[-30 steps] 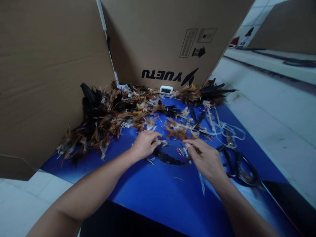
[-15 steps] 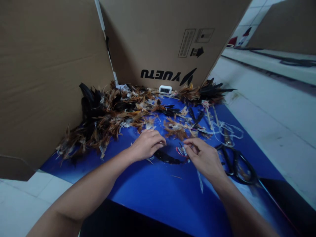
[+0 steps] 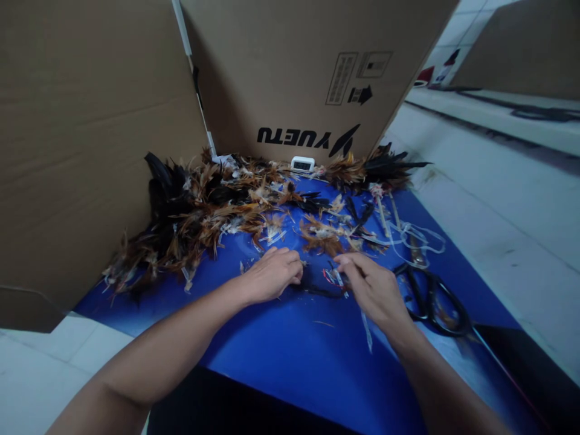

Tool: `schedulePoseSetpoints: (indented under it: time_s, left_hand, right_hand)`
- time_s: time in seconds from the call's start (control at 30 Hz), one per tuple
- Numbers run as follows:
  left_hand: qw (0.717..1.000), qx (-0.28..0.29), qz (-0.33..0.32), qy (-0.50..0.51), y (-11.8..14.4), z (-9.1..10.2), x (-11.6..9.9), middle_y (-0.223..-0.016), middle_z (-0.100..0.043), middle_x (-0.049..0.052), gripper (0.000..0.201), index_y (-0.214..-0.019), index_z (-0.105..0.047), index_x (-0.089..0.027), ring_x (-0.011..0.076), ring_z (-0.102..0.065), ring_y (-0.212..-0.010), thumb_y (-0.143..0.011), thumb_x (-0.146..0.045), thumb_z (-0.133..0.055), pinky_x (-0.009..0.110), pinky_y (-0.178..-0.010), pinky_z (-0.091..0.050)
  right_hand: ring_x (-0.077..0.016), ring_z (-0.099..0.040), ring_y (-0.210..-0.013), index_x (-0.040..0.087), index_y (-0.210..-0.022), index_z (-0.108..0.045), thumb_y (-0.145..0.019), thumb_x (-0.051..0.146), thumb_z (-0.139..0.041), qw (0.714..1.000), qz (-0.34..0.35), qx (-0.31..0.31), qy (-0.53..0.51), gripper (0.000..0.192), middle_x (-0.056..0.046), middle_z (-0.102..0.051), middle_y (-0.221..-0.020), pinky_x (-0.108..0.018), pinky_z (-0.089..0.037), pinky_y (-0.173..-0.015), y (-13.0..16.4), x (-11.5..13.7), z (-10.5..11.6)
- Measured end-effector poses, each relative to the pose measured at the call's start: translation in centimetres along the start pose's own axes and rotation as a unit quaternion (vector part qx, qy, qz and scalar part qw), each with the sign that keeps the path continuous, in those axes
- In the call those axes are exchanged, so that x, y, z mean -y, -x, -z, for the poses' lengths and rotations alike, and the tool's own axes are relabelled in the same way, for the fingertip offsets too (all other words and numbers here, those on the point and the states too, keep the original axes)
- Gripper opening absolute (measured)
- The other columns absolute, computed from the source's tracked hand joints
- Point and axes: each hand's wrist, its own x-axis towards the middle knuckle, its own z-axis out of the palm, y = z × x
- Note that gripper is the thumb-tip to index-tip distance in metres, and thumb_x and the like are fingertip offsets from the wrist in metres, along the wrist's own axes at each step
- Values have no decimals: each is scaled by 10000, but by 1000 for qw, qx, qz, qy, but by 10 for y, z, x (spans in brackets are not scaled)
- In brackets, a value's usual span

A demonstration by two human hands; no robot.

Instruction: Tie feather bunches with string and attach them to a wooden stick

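Observation:
My left hand (image 3: 277,275) is closed in a pinch over the blue work surface (image 3: 290,362). A black feather (image 3: 321,292) runs from its fingertips to the right, its near end hidden by the fingers. Across from it, my right hand (image 3: 369,284) has thumb and forefinger pressed together; whatever is between them is too small to make out. Just below those fingertips lie small red and white strips (image 3: 333,278). Black-handled scissors (image 3: 437,302) lie to the right of my right hand. Loose brown feathers (image 3: 321,234) are spread beyond both hands.
A heap of brown and black feathers (image 3: 194,223) covers the left and back. Tall cardboard panels (image 3: 272,72) stand behind and at left. A small white digital clock (image 3: 302,164) sits at the back. Clear plastic strips (image 3: 421,238) and sticks (image 3: 383,214) lie at right.
My left hand has turned and dropped slightly. The black feather now shows as a thinner, flatter line. My right hand has barely moved, still pinched.

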Motion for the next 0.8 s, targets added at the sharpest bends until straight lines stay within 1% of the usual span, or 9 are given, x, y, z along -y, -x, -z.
schedulePoseSetpoints:
  time_s: [0.1,0.13,0.2,0.27,0.33,0.43,0.53,0.67,0.8]
  left_hand:
    - [997,-74,-7,17,-1,0,1,-843,-577,29,151,-812,-541,-158,141,-498,-826,-881,-238,-434,286,-760,-353]
    - [994,-102,-7,24,-2,0,2,-829,-579,25,151,-806,-529,-158,135,-498,-811,-885,-234,-425,283,-758,-355]
    - [986,-161,-2,37,-2,0,2,-795,-586,18,147,-798,-513,-160,126,-501,-778,-889,-225,-418,278,-749,-359]
    - [973,-227,6,43,-2,1,3,-762,-593,14,147,-786,-511,-162,121,-504,-748,-887,-229,-428,275,-736,-364]
    - [956,-289,11,41,-2,3,3,-736,-599,13,142,-772,-520,-161,119,-509,-720,-875,-237,-458,274,-720,-371]
    - [934,-354,5,37,-2,6,1,-718,-613,12,110,-775,-542,-160,115,-521,-689,-853,-226,-501,270,-697,-385]
    - [927,-374,-2,38,-1,10,-1,-720,-632,12,75,-804,-560,-161,110,-547,-681,-845,-203,-513,266,-694,-401]
    - [924,-379,-23,44,-1,9,-5,-758,-656,18,54,-848,-572,-165,106,-583,-701,-839,-184,-522,251,-687,-425]
    - [936,-346,-43,44,0,1,-9,-795,-669,18,86,-900,-575,-166,100,-601,-711,-840,-196,-522,236,-682,-441]
  right_hand:
    - [-135,-547,-589,194,-839,-629,-869,393,-416,990,-71,-31,-121,293,-22,-622,-695,-255,-406,-555,-2,0,3]
    - [-123,-518,-544,183,-839,-624,-862,411,-428,979,-89,-43,-179,301,-22,-608,-672,-243,-385,-503,-3,0,4]
    - [-111,-491,-519,163,-824,-616,-843,429,-461,947,-113,-66,-292,309,-33,-597,-673,-225,-353,-447,-5,0,5]
    - [-116,-509,-551,153,-805,-619,-835,427,-478,915,-124,-88,-374,310,-46,-604,-688,-225,-377,-465,-7,2,7]
    - [-131,-544,-609,154,-786,-628,-847,420,-461,889,-125,-110,-427,320,-51,-614,-689,-243,-429,-544,-8,3,9]
    - [-145,-575,-676,159,-779,-640,-865,416,-429,866,-120,-125,-470,343,-58,-631,-706,-263,-458,-643,-10,4,12]
    - [-144,-577,-661,164,-777,-643,-866,425,-433,856,-129,-103,-489,347,-55,-629,-704,-263,-463,-626,-9,5,13]
    - [-135,-553,-563,175,-827,-626,-852,448,-457,856,-146,-24,-495,321,-37,-608,-677,-260,-441,-518,-4,11,9]
    - [-73,-389,-423,177,-870,-601,-843,444,-487,872,-141,66,-465,291,17,-535,-583,-215,-324,-417,5,18,-2]
